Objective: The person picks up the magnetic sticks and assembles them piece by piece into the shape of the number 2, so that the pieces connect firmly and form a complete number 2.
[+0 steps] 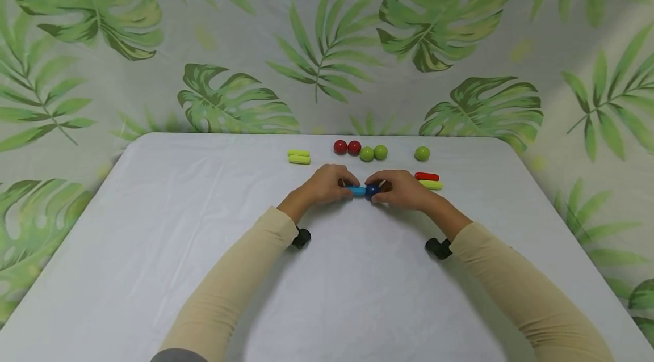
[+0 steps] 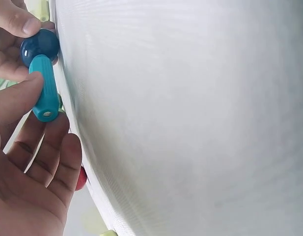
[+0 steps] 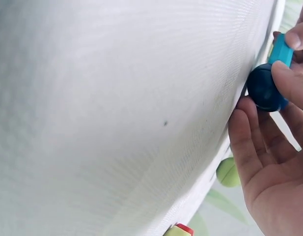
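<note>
In the head view my left hand (image 1: 331, 185) pinches a light blue rod (image 1: 357, 191) between thumb and fingers. My right hand (image 1: 401, 189) holds a dark blue ball (image 1: 372, 191) against the rod's right end. The left wrist view shows the rod (image 2: 44, 93) with a small hole in its near end, its other end meeting the ball (image 2: 40, 47). From the right wrist, the ball (image 3: 264, 88) sits between thumb and fingertips, touching the rod (image 3: 281, 50). Whether the two pieces are joined I cannot tell.
Behind the hands lie two yellow-green rods (image 1: 298, 156), two red balls (image 1: 340, 147), two green balls (image 1: 367, 153) and a lone green ball (image 1: 422, 153). A red rod (image 1: 426, 176) and a yellow-green rod (image 1: 431, 185) lie right of the right hand on the white table (image 1: 327, 294).
</note>
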